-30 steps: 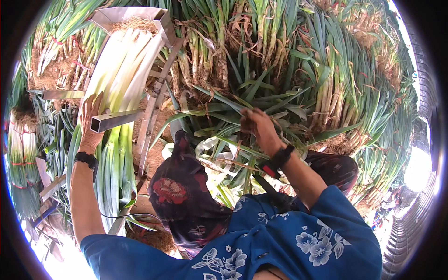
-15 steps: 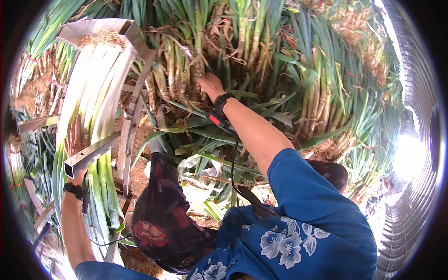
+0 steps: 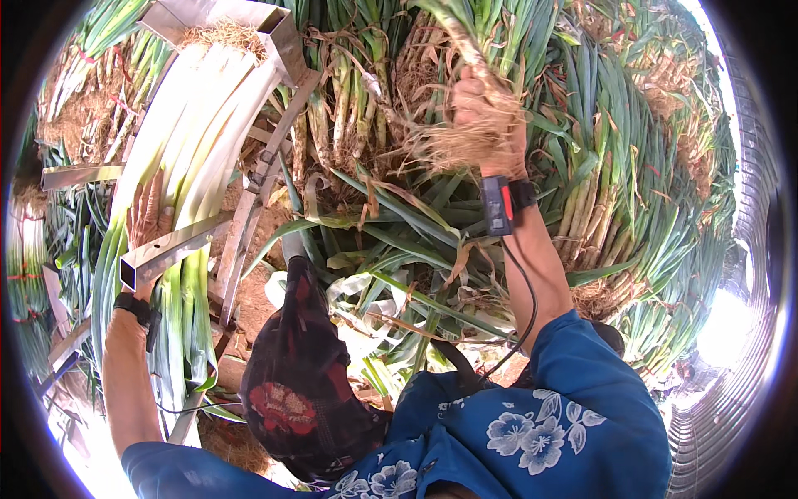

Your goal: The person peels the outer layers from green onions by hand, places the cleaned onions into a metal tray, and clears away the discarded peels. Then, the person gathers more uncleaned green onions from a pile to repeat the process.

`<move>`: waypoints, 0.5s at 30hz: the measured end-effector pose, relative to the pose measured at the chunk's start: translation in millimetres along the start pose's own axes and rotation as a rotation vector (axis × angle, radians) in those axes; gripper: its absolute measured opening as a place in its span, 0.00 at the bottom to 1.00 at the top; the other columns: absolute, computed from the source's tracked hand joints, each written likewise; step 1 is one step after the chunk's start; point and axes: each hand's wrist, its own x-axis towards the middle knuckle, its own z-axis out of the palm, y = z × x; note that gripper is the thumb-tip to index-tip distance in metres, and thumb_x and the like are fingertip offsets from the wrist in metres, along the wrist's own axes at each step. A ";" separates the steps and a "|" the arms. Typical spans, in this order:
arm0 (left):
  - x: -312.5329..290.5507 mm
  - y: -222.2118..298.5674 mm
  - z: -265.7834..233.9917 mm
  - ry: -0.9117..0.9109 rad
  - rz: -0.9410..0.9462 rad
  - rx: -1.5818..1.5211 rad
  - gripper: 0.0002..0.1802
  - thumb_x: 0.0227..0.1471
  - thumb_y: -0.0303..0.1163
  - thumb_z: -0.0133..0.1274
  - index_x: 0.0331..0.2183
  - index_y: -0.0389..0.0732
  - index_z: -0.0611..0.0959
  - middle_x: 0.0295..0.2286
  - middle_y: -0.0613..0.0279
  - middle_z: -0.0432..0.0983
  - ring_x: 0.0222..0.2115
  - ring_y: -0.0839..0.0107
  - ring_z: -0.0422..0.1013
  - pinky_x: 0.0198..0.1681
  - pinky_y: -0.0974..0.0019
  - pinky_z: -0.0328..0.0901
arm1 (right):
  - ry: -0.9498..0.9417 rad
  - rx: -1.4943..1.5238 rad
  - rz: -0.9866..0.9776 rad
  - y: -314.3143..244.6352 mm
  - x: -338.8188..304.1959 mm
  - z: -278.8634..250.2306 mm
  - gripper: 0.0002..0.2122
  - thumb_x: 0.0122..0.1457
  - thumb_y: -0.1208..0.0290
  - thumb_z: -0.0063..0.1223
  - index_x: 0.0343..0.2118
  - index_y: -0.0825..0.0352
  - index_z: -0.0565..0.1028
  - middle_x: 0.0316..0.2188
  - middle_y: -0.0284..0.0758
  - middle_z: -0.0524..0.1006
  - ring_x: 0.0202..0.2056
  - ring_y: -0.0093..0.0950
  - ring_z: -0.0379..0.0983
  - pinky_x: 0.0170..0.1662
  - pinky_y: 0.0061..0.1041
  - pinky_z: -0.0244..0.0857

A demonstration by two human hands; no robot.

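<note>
My right hand is raised over the pile, its fingers wrapped round the lower stalk of an unpeeled leek. The leek's dry, shaggy roots hang beside the wrist, smeared by motion. On the left, a bundle of peeled white leeks lies along a metal rack, root ends against its far plate. My left hand rests on that bundle with fingers stretched flat along the stalks, partly behind a square metal bar of the rack.
Unpeeled leeks stand close together beyond my knees, and more bundles spread to the right. Loose leaves litter the ground before me. Tied bundles lie at far left. Ribbed sheeting edges the right side. A cable hangs from my right wrist.
My right hand has pulled a leek out of the standing pile and swung it up and to the right. My left hand stays flat on the peeled bundle. The view has shifted slightly.
</note>
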 end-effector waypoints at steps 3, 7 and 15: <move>12.3 9.7 -0.1 0.015 0.020 -0.015 0.24 0.59 0.42 0.38 0.55 0.48 0.66 0.54 0.51 0.60 0.56 0.51 0.54 0.57 0.49 0.50 | 0.549 -0.948 -0.072 -29.8 -9.1 -46.7 0.21 0.52 0.63 0.54 0.46 0.70 0.70 0.38 0.37 0.74 0.33 0.27 0.70 0.40 0.29 0.66; -8.0 3.1 -3.8 -0.005 0.038 0.011 0.24 0.59 0.43 0.37 0.56 0.48 0.65 0.54 0.51 0.59 0.56 0.52 0.54 0.57 0.50 0.50 | 0.701 -1.158 0.017 -9.8 -18.3 -39.0 0.14 0.54 0.62 0.52 0.39 0.66 0.75 0.34 0.35 0.76 0.35 0.24 0.72 0.39 0.24 0.65; 7.5 16.0 -6.6 0.026 0.001 -0.035 0.25 0.60 0.44 0.35 0.58 0.49 0.63 0.56 0.52 0.58 0.57 0.53 0.52 0.58 0.51 0.48 | 1.142 -2.516 -0.370 -86.6 -52.4 -64.3 0.14 0.53 0.62 0.53 0.40 0.64 0.74 0.32 0.38 0.78 0.33 0.35 0.75 0.33 0.32 0.68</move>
